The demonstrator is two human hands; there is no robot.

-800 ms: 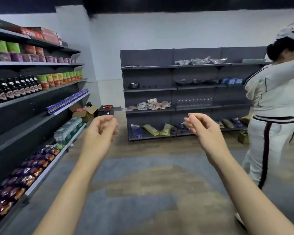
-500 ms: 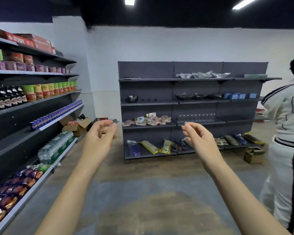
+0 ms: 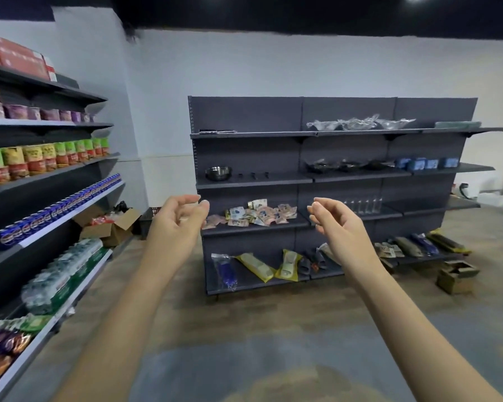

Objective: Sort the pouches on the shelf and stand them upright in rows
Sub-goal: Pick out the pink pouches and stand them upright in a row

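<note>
Comparing against the two earlier views, the other person in white at the right edge was no longer in frame, and the grey shelving unit (image 3: 331, 117) was seen larger and more squarely ahead; an approach toward it was inferred. Both arms were held out in front much as before.

Left hand (image 3: 176, 224): raised, fingers loosely curled, nothing held; grip empty and relaxed. Right hand (image 3: 341, 226): likewise raised, fingers loosely bent, nothing held. Neither hand was in contact with anything.

Floor (image 3: 244, 329): wood-look planks with grey worn patches, matt.

Left wall shelving: wrapped water bottle packs (image 3: 61, 271), glossy film, were noted low down; above them a row of small blue cans (image 3: 61, 206), then cylindrical cups (image 3: 41, 158) with green and yellow lids.

Open cardboard boxes (image 3: 111, 227) were recorded on the floor in the corner.

Task items: the pouches (image 3: 259, 214) were seen on the shelf (image 3: 256, 229) third from the top, left bay, lying flat in a loose overlapping heap, one or two tilted up at the back. They appeared small, flat and flexible, printed in pale pink, blue and cream; a crinkly film was judged likely, so slumping when stood up was expected. No rows had been formed.

Below them, long bagged items (image 3: 256, 266) lay flat. A steel bowl (image 3: 218, 173), shiny, was noted one shelf above the pouches.

Judgement: sorting not yet begun; the pouches were well apart from both hands.
</note>
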